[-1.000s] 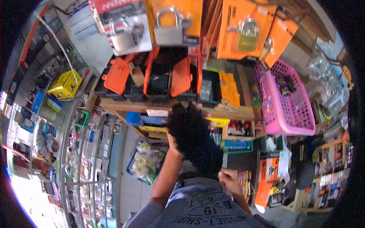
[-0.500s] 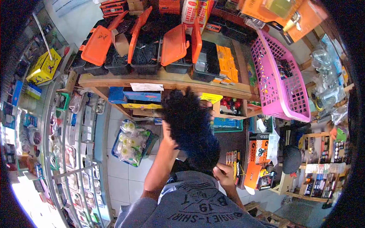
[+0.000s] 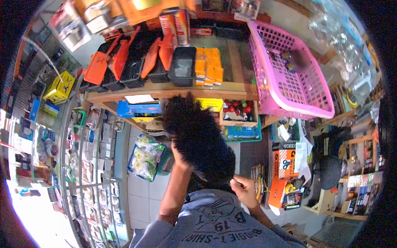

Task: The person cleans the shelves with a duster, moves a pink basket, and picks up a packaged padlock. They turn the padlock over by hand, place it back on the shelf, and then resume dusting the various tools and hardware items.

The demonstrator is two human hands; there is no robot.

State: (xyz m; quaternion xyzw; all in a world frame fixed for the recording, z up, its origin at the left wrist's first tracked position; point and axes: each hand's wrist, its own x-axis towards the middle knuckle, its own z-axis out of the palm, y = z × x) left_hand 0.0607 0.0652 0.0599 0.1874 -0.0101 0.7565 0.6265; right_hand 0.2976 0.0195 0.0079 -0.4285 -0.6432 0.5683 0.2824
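Bushy black fibrous bundle (image 3: 196,138), soft-edged, upright before the grey printed T-shirt (image 3: 215,221). Left hand (image 3: 180,158) mostly hidden behind it; grip cannot be told. Right hand (image 3: 245,190) curled beside its lower end; hold unclear.

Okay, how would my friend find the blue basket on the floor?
Start at the wooden shelf with the black bins and their orange lids. Look below it, a bit left of the middle, down to the pale tiled floor. The blue basket is full of white and green things in clear plastic, and it's much smaller than the pink basket up right.
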